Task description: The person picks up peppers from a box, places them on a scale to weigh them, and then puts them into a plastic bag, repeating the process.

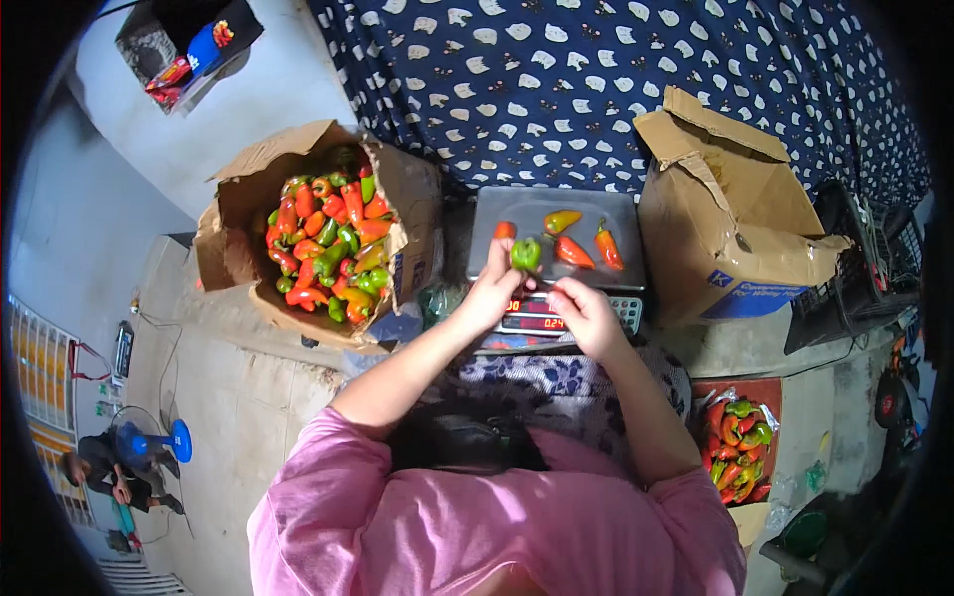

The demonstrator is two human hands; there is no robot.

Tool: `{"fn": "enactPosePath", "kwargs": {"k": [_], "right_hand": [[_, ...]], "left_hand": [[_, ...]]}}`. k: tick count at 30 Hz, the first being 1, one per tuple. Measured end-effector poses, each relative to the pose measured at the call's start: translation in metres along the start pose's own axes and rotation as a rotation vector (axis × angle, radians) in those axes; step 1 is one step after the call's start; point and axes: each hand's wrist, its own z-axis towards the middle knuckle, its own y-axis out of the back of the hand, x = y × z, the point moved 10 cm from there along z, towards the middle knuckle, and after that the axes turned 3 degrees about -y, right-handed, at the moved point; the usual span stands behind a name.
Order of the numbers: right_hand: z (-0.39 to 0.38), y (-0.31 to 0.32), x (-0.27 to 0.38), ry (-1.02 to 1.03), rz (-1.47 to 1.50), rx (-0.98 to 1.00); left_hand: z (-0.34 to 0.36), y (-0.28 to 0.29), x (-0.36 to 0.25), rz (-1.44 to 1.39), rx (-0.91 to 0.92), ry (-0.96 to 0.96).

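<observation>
My left hand point(494, 286) holds a green pepper point(525, 252) up over the metal scale point(596, 199). My right hand point(581, 313) is closed just to the right of it, fingertips near the pepper's lower part and the scale's lit display point(534, 308); what they grip is too small to make out. On the plate lie a yellow-orange pepper point(561, 221), a red one point(574, 253) and an orange-red one point(609, 245). Another red pepper point(504, 229) is partly hidden behind my left fingers.
A torn box point(224, 253) of mixed peppers stands left, an open cardboard box point(745, 268) right, with black crates point(874, 258) beside it. More peppers point(735, 447) sit in a lower-right box. Patterned dark fabric point(556, 89) hangs behind. A person point(119, 477) is by a blue fan point(179, 439) far left.
</observation>
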Motion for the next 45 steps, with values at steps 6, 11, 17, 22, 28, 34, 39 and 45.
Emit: {"fn": "enactPosePath", "kwargs": {"k": [6, 11, 17, 22, 28, 34, 39, 45], "right_hand": [[-0.058, -0.053, 0.11, 0.319, -0.348, 0.166], [-0.101, -0.075, 0.162, 0.409, -0.427, 0.195], [-0.138, -0.085, 0.207, 0.484, -0.603, 0.225], [-0.102, -0.039, 0.122, 0.208, -0.394, 0.144], [-0.075, 0.161, 0.003, -0.208, 0.04, -0.568], [-0.078, 0.055, 0.017, -0.316, 0.318, -0.205], [-0.07, 0.021, 0.022, -0.316, 0.343, 0.08], [-0.073, 0.031, -0.019, -0.445, 0.494, -0.071]], "left_hand": [[-0.13, 0.002, -0.073, 0.435, -0.008, -0.105], [-0.192, 0.002, -0.125, 0.712, -0.15, -0.152], [-0.22, -0.017, -0.162, 0.829, -0.081, -0.28], [-0.227, -0.034, -0.186, 0.999, -0.114, -0.5], [-0.206, -0.006, -0.16, 0.903, -0.213, -0.305], [-0.168, 0.015, -0.121, 0.716, -0.147, -0.014], [-0.119, 0.009, -0.081, 0.819, -0.042, 0.071], [-0.004, 0.026, 0.024, 1.268, -0.073, 0.084]]}}
